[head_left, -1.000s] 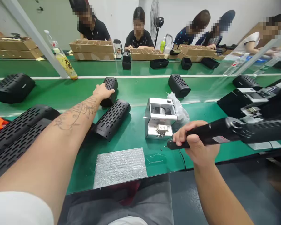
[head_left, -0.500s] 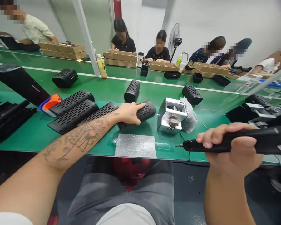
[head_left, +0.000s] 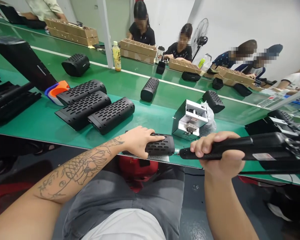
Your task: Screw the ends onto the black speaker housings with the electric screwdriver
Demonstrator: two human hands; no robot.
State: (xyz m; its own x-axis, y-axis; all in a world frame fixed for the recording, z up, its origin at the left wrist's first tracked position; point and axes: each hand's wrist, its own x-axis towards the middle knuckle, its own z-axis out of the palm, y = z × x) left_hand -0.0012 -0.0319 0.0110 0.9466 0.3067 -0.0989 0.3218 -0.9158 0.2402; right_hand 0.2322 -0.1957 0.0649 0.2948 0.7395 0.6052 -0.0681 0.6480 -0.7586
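Note:
My left hand (head_left: pixel 138 141) is closed over a black slotted housing (head_left: pixel 163 145) lying at the front edge of the bench. Under the housing, a strip of silvery bubble wrap (head_left: pixel 165 159) peeks out, mostly covered. In my right hand (head_left: pixel 221 155) is a black electric screwdriver (head_left: pixel 252 145), held level and pointing left. Its tip is at the housing's right end; whether they touch I cannot tell. Just behind stands a small white-and-black screw feeder (head_left: pixel 190 118). Similar slotted housings (head_left: pixel 112 113) lie in a row to the left.
An orange-and-blue holder (head_left: pixel 57 90) and a tall black case (head_left: pixel 25 63) stand at the left. More housings (head_left: pixel 150 89) sit on the green bench beyond. A drink bottle (head_left: pixel 116 56) stands by the post. Co-workers sit across behind cardboard trays (head_left: pixel 137 50).
My left hand has brought the housing toward me onto the bubble wrap. My right hand has moved the screwdriver left, to the housing's end. The view has tilted.

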